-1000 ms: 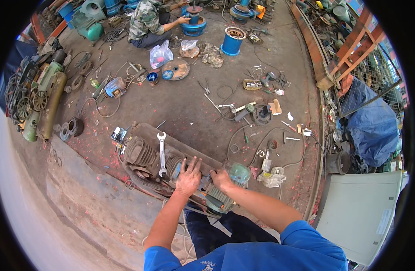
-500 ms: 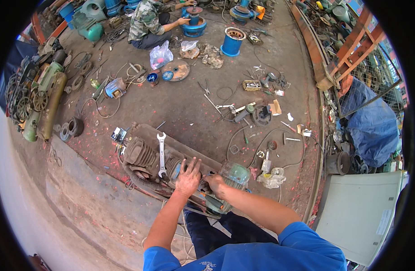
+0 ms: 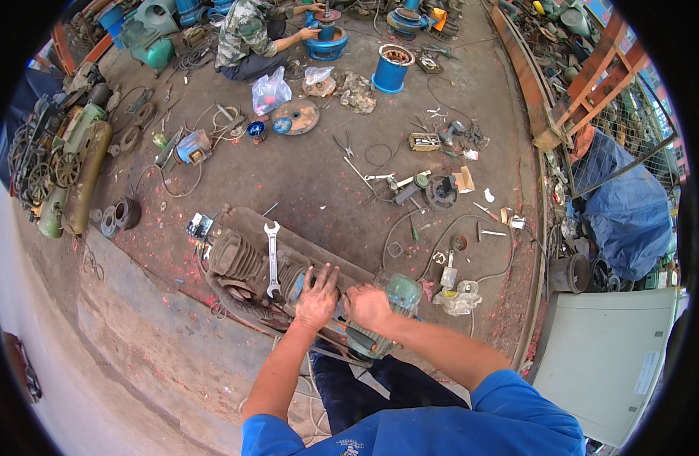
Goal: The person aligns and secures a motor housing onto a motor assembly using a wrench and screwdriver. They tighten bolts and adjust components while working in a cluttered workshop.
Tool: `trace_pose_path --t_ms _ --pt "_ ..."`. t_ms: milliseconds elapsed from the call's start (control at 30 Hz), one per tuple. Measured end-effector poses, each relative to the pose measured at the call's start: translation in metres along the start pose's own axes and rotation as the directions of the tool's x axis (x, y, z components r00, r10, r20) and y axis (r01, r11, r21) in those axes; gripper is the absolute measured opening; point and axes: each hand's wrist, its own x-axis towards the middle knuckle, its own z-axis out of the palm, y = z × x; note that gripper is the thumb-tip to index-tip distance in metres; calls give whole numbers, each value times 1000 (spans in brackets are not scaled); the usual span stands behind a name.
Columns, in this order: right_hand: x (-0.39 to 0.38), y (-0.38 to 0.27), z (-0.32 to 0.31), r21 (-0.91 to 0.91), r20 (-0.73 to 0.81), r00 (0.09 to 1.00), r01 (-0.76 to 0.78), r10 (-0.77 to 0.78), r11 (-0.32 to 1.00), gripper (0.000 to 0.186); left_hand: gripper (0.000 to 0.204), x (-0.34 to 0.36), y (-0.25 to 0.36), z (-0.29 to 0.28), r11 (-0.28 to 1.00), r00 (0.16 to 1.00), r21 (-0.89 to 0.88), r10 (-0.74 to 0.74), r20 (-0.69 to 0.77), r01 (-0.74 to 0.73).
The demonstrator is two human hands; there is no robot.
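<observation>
An old air compressor lies across in front of me, with finned cylinders at its left and a green motor at its right. My left hand rests on its middle, fingers stretched out and apart, beside a blue part. Close to its right, my right hand is closed over the machine next to the motor; its fingertips and whatever they grip are hidden. A large open-ended wrench lies on top of the compressor, left of my hands. Below my right hand lies a screwdriver with a dark and orange handle.
Hand tools, a hammer and cables lie on the floor beyond the compressor. Another person crouches at the far left, hands on a blue pump part. A blue cylinder stands nearby. At right are a rusty beam and white panel.
My right hand has turned over and shifted slightly up, its back now facing me beside the left hand. The left hand has stayed in place.
</observation>
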Motion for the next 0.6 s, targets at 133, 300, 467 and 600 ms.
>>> trace_pose_path --t_ms 133,300,467,600 --pt "7 7 20 620 347 778 -609 524 495 34 18 5 3 -4 1000 1000 -10 5 29 -5" --pt "-3 -3 -9 167 25 961 -276 276 947 34 17 -1 1 -2 1000 1000 17 -5 27 5" --pt "-3 6 -30 -137 45 989 148 -144 979 31 17 -1 1 -1 1000 1000 13 -16 22 16" --pt "-7 8 16 158 179 955 -267 238 951 31 18 2 2 -1 1000 999 5 2 35 -2"
